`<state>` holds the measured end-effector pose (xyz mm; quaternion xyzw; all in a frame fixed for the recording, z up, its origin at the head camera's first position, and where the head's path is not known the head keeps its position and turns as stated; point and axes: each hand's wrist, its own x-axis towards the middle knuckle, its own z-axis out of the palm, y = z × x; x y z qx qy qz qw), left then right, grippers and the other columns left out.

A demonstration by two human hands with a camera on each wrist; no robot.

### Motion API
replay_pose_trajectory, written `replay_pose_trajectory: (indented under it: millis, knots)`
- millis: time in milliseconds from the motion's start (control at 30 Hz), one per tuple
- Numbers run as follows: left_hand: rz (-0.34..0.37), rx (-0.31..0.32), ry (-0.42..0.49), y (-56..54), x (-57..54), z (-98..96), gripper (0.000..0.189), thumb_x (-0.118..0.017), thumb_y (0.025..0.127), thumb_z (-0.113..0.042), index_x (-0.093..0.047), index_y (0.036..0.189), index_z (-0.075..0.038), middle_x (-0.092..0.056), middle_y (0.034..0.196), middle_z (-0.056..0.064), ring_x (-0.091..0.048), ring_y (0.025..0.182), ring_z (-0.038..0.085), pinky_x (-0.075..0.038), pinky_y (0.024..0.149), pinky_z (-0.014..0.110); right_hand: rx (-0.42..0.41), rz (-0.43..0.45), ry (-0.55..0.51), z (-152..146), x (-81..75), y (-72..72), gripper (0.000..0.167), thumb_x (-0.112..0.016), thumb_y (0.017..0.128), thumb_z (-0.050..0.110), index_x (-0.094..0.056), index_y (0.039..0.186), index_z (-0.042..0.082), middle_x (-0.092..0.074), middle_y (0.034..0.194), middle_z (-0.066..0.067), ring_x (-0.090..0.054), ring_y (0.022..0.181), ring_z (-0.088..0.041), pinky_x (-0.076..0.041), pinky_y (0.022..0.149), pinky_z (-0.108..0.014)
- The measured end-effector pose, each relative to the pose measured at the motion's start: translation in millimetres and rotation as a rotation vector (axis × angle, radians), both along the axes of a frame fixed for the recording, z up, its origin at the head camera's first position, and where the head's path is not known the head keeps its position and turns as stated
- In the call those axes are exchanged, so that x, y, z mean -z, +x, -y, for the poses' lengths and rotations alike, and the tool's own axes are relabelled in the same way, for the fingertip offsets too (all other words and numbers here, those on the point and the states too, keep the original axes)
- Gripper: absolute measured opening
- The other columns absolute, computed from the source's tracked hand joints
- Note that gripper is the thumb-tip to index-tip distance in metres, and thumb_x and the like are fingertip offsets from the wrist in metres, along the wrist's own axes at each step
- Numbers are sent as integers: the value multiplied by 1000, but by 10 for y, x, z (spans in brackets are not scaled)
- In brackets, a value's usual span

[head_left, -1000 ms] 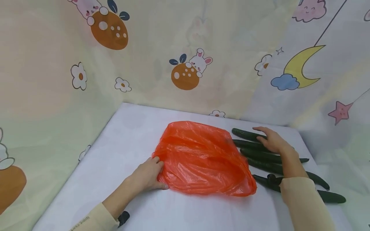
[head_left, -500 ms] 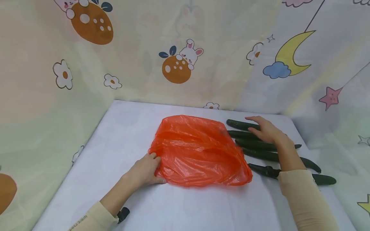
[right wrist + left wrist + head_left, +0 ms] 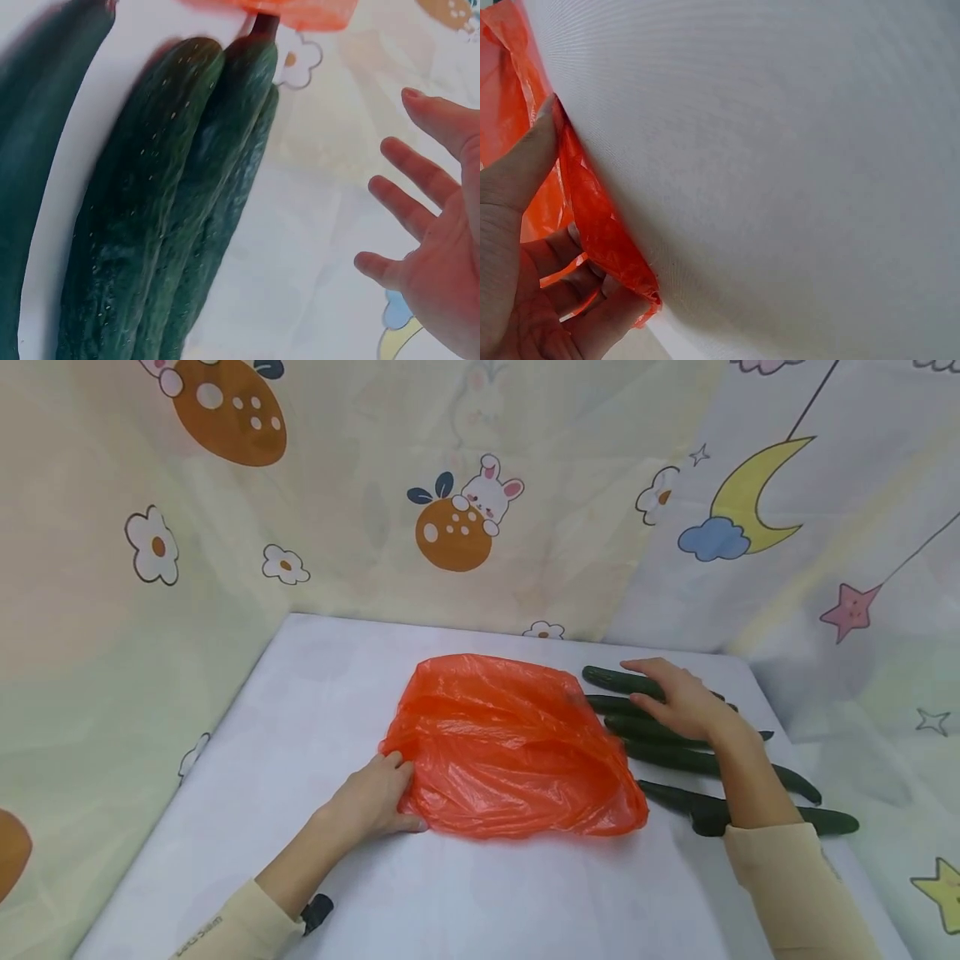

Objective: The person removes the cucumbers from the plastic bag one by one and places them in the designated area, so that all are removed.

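Observation:
An orange-red plastic bag (image 3: 510, 752) lies flat and crumpled in the middle of the white table. My left hand (image 3: 375, 797) grips its left edge; in the left wrist view a fold of the bag (image 3: 604, 225) sits between the spread thumb and the curled fingers. Several dark green cucumbers (image 3: 667, 756) lie side by side right of the bag, some ends touching or under its edge. My right hand (image 3: 682, 697) hovers over the far cucumbers with fingers apart, holding nothing. In the right wrist view the cucumbers (image 3: 150, 195) stand apart from that hand (image 3: 442, 225).
The white table (image 3: 525, 902) ends at a back edge against a printed cloth wall (image 3: 337, 485) with rabbits, flowers and a moon. A small black device (image 3: 317, 912) is at my left wrist, and a dark one (image 3: 708, 818) at the right.
The head view has shifted, so the whole scene sits higher and further left. The left hand stays at the bag's edge; the right hand remains over the far cucumbers, moved only slightly.

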<state>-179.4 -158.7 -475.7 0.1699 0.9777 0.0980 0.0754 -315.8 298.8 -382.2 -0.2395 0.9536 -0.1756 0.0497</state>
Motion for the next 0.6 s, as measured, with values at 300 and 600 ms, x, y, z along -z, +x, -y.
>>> replay_pose_trajectory:
  millis: [300, 600]
  knots:
    - [25, -14, 13, 28, -38, 0, 72, -90, 72, -51, -62, 121, -6, -54, 102, 3, -48, 93, 17, -55, 78, 33, -54, -72, -26, 280, -121, 220, 61, -71, 98, 23, -46, 153, 14, -47, 154, -18, -42, 141, -42, -25, 112, -75]
    - [34, -15, 18, 72, -145, 20, 64, -88, 78, -46, -63, 117, -3, -53, 98, 4, -50, 89, 19, -54, 78, 35, -93, -53, -47, 531, -137, 378, 66, -72, 96, 20, -43, 155, 17, -44, 156, -17, -39, 143, -42, -19, 114, -76]
